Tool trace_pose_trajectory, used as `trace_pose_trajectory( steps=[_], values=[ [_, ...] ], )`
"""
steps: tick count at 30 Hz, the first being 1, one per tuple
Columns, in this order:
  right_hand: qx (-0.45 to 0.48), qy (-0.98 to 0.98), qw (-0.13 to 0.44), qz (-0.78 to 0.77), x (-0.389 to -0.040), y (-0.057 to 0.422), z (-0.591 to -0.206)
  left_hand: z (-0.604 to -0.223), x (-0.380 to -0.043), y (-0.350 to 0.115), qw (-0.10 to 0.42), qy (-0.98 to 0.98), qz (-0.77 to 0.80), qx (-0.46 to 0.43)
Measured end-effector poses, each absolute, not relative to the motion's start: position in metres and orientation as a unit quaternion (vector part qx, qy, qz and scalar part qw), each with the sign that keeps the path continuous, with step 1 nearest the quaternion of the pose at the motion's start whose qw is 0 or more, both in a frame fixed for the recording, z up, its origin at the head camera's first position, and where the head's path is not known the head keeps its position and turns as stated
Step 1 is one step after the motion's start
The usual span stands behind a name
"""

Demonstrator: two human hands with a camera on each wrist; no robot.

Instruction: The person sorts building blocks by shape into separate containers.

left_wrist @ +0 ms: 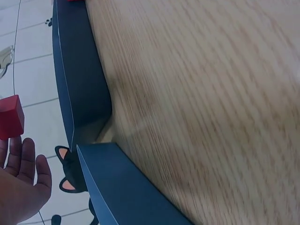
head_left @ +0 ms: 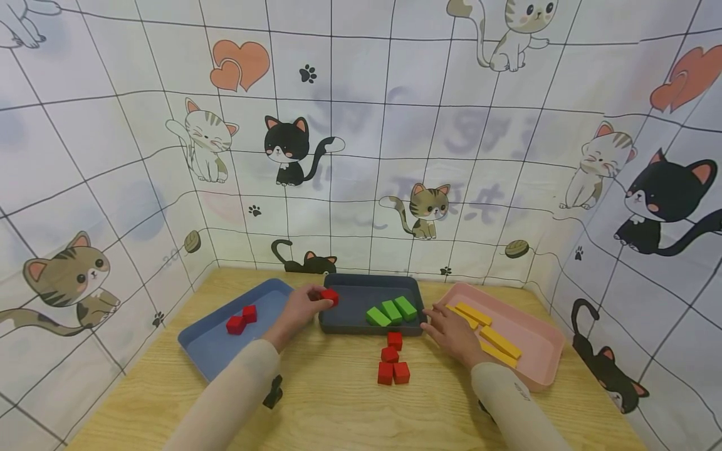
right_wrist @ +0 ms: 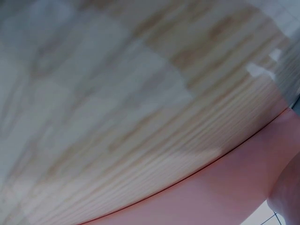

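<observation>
My left hand (head_left: 299,311) pinches a red cube (head_left: 329,297) between thumb and fingertips over the left end of the dark grey tray (head_left: 369,285). In the left wrist view that cube (left_wrist: 11,117) shows above the fingers. My right hand (head_left: 455,332), fingers loosely bent, is over the left edge of the pink tray (head_left: 536,319), close to the dark tray's right side. Nothing shows in its grasp, though the palm side is hidden. Three green blocks (head_left: 392,311) lie in the dark tray. Two red cubes (head_left: 235,324) sit in the blue tray (head_left: 211,347).
Several loose red cubes (head_left: 390,355) lie on the wooden table (head_left: 333,401) before the dark tray. Several yellow bars (head_left: 499,341) are in the pink tray, partly behind my right hand. A wall covering (head_left: 361,156) with printed cats encloses the back and sides.
</observation>
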State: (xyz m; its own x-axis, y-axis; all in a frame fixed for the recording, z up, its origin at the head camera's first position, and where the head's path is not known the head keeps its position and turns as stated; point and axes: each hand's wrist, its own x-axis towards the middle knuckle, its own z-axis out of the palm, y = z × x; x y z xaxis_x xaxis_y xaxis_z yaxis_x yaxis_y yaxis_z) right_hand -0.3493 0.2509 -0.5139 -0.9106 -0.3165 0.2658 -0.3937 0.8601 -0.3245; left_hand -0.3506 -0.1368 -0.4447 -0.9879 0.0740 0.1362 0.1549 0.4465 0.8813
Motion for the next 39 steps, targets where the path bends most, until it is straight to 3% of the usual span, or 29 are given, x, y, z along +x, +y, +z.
trace_pose_trajectory(
  steps=[11,39],
  values=[
    [0.183,-0.961,0.096,0.186,-0.349,0.25,-0.513,-0.445,-0.359,-0.155,0.085,-0.842,-0.532,-0.02],
    [0.181,-0.962,0.092,0.184,-0.35,0.251,-0.514,-0.457,-0.361,-0.209,0.128,-0.847,-0.499,0.128]
  ],
)
